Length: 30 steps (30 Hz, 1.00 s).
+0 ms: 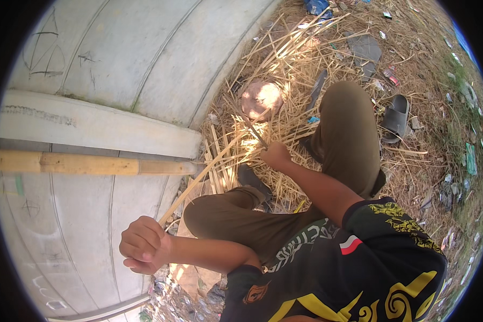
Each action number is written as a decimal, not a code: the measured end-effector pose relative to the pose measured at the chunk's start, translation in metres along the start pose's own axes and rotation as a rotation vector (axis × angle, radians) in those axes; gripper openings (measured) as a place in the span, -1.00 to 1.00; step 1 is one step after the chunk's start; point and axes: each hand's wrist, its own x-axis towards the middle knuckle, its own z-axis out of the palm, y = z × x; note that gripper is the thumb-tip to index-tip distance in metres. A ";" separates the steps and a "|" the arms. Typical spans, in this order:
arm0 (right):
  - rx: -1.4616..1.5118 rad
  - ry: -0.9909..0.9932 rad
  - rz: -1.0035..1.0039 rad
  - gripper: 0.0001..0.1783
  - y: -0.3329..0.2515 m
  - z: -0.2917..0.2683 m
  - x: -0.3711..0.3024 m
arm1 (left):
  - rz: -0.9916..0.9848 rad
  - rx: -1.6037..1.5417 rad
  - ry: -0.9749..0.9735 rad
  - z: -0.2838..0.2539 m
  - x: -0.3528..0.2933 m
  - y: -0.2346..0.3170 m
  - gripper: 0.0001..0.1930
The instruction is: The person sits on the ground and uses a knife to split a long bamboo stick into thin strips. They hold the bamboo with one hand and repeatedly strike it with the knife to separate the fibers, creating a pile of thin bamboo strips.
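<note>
My left hand (145, 246) is closed in a fist, out to the left in front of the concrete wall. A long pale bamboo strip (198, 178) runs from this fist up toward the middle. My right hand (276, 155) is wrapped round the handle of a knife beside my raised knee. The narrow dark knife blade (256, 133) points up and left, and the far end of the strip lies close to it; whether they touch I cannot tell. Just beyond the blade a rounded pinkish stone (262, 100) sits among the shavings.
A concrete panel wall (161, 53) stands on the left, with a bamboo pole (91, 163) along it. Split strips (214, 161) and straw-like shavings (284, 59) cover the ground ahead. A grey slide sandal (396, 119) and scattered litter lie at the right.
</note>
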 end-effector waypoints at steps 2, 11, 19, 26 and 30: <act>0.129 -0.074 0.306 -0.61 0.023 0.001 0.017 | 0.004 0.012 0.225 0.003 -0.007 -0.003 -0.68; 0.145 -0.010 0.285 -0.64 0.015 0.010 0.018 | 0.134 0.058 0.702 0.013 0.010 -0.008 -0.72; 0.622 -0.313 0.463 -0.69 -0.069 -0.037 -0.114 | 0.165 0.561 1.201 0.036 0.022 -0.020 -0.69; 0.661 -0.348 0.404 -0.70 -0.043 -0.056 -0.161 | 0.158 0.540 1.187 0.044 0.025 -0.019 -0.65; 0.370 -0.363 -0.045 -0.68 -0.056 -0.051 -0.168 | 0.165 0.550 1.184 0.052 0.029 -0.022 -0.63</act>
